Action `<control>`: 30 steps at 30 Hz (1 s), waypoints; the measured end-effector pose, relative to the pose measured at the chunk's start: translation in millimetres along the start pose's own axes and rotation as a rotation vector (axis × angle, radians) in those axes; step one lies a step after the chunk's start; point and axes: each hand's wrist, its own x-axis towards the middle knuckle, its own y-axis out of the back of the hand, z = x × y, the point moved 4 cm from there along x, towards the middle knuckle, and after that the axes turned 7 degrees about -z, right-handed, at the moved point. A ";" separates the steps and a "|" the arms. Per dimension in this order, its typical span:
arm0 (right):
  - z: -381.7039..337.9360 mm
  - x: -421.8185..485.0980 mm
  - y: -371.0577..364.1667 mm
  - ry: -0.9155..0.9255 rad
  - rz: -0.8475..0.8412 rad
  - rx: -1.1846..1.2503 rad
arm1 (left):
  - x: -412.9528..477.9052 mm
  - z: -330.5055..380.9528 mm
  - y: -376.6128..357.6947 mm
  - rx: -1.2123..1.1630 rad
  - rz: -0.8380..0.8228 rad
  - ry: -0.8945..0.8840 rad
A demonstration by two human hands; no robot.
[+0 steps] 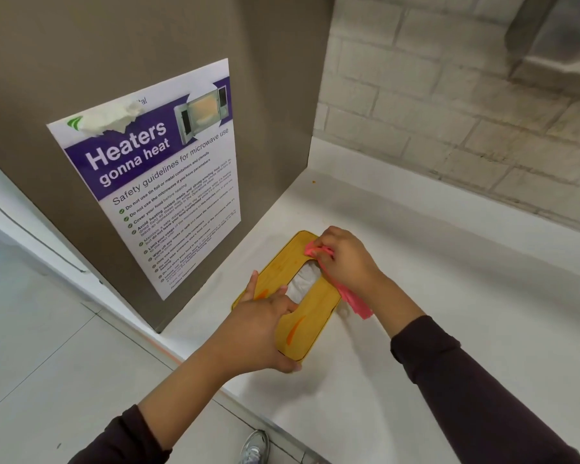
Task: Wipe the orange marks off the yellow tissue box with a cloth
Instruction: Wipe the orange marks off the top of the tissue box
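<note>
The yellow tissue box point(283, 262) lies flat on the white counter point(432, 296), a white tissue point(303, 283) showing in its oval slot. An orange streak point(295, 326) marks its near end, and a fainter one sits by my left fingers. My left hand point(265, 326) grips the box's near left corner, thumb under the edge and fingers on top. My right hand point(345, 259) presses a bunched pink cloth point(317, 251) onto the far right corner; the cloth's tail point(355, 301) hangs off the box's right side.
A brown panel with a microwave safety poster point(154, 175) rises just left of the box. A pale brick wall point(449, 112) backs the counter. The counter's front edge runs diagonally below my left arm, with floor and a shoe point(255, 447) beneath.
</note>
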 end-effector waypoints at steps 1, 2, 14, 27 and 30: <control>4.0 0.3 3.0 -0.023 0.004 0.002 | 0.3 -0.2 0.0 0.001 -0.008 0.004; 7.2 2.8 5.6 -0.063 0.018 0.005 | 0.7 -0.5 0.3 -0.001 -0.016 0.006; -14.1 12.0 -9.2 -0.013 -0.069 0.008 | -2.1 -5.9 -5.0 -0.004 -0.012 0.007; -9.4 20.6 -6.2 0.010 -0.076 0.021 | 2.5 -1.2 -0.2 0.018 -0.053 0.001; -17.3 24.5 -11.2 0.015 -0.063 0.034 | 2.0 0.3 1.4 0.030 -0.064 0.005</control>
